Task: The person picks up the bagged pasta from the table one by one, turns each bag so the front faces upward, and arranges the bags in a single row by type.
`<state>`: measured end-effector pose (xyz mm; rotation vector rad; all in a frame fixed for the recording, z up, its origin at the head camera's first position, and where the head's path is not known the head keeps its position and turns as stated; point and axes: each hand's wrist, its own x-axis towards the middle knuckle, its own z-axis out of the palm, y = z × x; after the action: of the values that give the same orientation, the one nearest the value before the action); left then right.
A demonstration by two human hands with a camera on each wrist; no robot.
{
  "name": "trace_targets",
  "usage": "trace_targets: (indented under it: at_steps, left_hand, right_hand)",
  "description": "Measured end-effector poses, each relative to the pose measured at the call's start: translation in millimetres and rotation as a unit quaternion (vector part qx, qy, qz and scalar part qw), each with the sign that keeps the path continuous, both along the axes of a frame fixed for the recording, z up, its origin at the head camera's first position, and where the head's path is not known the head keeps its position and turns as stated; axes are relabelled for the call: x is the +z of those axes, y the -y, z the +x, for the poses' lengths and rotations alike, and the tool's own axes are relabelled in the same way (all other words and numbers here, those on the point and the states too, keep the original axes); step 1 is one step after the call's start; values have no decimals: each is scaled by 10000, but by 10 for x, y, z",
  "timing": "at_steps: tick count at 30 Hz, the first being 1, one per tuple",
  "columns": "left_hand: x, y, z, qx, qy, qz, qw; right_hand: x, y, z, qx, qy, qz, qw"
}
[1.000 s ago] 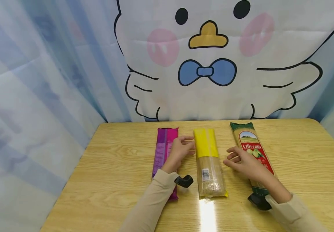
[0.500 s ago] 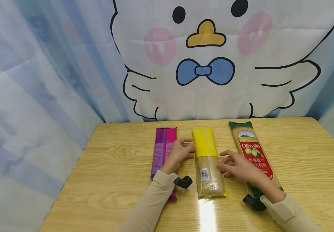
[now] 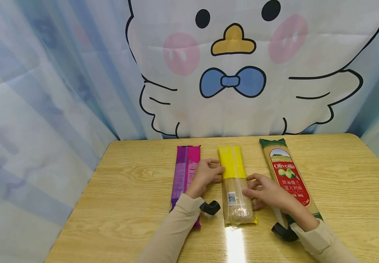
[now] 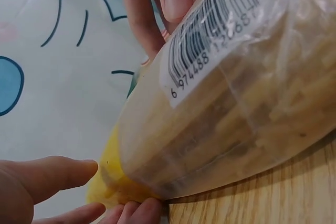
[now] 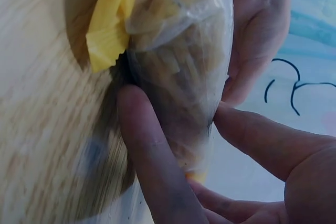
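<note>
A yellow-and-clear pasta pack (image 3: pixel 236 190) lies lengthwise on the wooden table, barcode label facing up. At its left edge is my left hand (image 3: pixel 206 172), thumb over the yellow part and fingers curled against the side. My right hand (image 3: pixel 264 190) pinches the right edge lower down; in the right wrist view, its thumb (image 5: pixel 262 135) lies on one face and a finger (image 5: pixel 152 150) along the edge near the table. Under my left wrist lies a purple-and-pink pack (image 3: pixel 184 175), partly hidden. A green-and-red Olivoilà pasta pack (image 3: pixel 288 171) lies beyond my right hand, its lower end partly covered by the forearm.
The wooden table (image 3: pixel 127 204) extends to both sides of the packs. A curtain with a cartoon print (image 3: pixel 235 113) hangs along the back edge, and another pale blue curtain (image 3: pixel 45 146) hangs at the left. A black wrist camera mount (image 3: pixel 210 208) sits on each wrist.
My right hand has moved left from beside the Olivoilà pack onto the right edge of the yellow-and-clear pasta pack. My left thumb has come over its left edge. The packs stay in place.
</note>
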<state>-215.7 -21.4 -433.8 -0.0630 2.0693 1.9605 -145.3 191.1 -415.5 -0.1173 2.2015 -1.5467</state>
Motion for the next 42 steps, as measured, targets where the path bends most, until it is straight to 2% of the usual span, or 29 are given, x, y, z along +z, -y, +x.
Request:
trace_targets:
  at_steps: [12,25,38,42]
  left_hand:
    - [-18,-34,-7,121,-10,-182,9998]
    - [-7,-39,7,180,47,-265,9995]
    - [25,-95,55,518,-55,-210,9984]
    - [43,-120,57,522,-40,-271,9983]
  right_hand:
    - [2,17,6,12,-159,-57,9999]
    - [-26,27,5,-297,-129,-345,9989]
    - [9,20,4,-335,-250,-319,9986]
    - [47,19,12,-366,-300,-251,9986]
